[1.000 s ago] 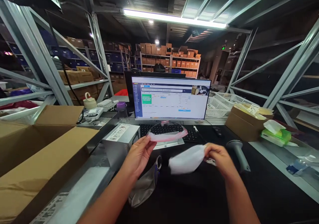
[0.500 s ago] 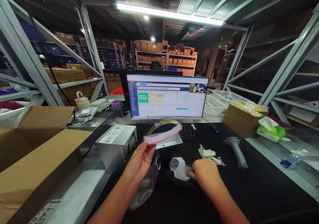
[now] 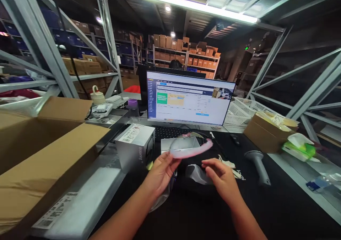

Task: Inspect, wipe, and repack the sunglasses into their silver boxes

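Note:
My left hand (image 3: pixel 163 172) pinches one end of a curved, pale pink-and-white band (image 3: pixel 192 152), holding it up over a small open white box (image 3: pixel 166 144) in front of the keyboard (image 3: pixel 170 133). My right hand (image 3: pixel 223 179) has its fingers apart and holds nothing; its fingertips are beside a crumpled white wrapping (image 3: pixel 197 174) on the black mat. Beneath my left wrist lies a grey pouch (image 3: pixel 162 200), partly hidden. A silver printed box (image 3: pixel 131 148) stands to the left of that hand.
A large open carton (image 3: pixel 64 154) and a plastic-wrapped white package (image 3: pixel 87 201) fill the left side. A monitor (image 3: pixel 189 101) stands at the back. On the right are a grey scanner (image 3: pixel 258 165), a cream cloth (image 3: pixel 236 169), a tissue pack (image 3: pixel 298 147) and a bottle (image 3: pixel 322 183).
The view has shifted, moving the scene rightward. My right hand has come off the white wrapping and its fingers have opened. My left hand still holds the band.

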{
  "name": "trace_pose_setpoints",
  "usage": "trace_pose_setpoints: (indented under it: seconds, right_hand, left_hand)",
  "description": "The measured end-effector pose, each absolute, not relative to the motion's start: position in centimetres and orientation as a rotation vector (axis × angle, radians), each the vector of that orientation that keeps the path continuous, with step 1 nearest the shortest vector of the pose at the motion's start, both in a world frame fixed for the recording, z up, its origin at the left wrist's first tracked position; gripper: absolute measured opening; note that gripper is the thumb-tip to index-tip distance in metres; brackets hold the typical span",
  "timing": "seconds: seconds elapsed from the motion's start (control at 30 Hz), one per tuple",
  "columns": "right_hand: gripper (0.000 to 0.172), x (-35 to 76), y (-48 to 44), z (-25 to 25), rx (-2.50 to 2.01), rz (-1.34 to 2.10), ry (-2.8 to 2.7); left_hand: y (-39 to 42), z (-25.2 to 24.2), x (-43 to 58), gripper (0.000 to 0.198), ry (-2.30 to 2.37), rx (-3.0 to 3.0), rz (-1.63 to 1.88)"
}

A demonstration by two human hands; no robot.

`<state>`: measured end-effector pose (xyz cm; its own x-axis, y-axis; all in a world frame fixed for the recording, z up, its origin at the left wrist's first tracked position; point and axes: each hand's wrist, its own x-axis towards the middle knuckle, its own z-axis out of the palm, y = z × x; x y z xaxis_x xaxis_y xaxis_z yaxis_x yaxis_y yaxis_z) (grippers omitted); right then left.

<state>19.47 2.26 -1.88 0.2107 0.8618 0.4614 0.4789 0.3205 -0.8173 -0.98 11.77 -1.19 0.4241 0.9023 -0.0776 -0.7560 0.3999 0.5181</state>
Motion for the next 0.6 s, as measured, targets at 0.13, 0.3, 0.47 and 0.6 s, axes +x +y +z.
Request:
trace_pose_setpoints:
  seconds: [0.13, 0.3, 0.47, 0.6]
  right_hand:
    - [0.04, 17.6, 2.4, -2.8, -1.169, 0.776, -1.175]
    - [0.043, 18.7, 3.2, -3.5, -0.948, 0.979, -0.736]
    - [0.042, 19.9, 3.6, -3.2, -0.992, 1.127, -0.618]
    - [0.039, 20.3, 2.9, -2.6, -1.057, 1.21, -0.74]
  left_hand:
    - [10.5, -1.9, -0.2, 0.039, 0.304, 0.539, 0.979]
    - [9.6, -2.0, -0.4, 0.04, 0.245, 0.601, 0.939]
    - [9.5, -1.5, -0.8, 0.04, 0.198, 0.628, 0.97]
    - [10.1, -1.1, -1.4, 0.037, 0.197, 0.641, 1.019]
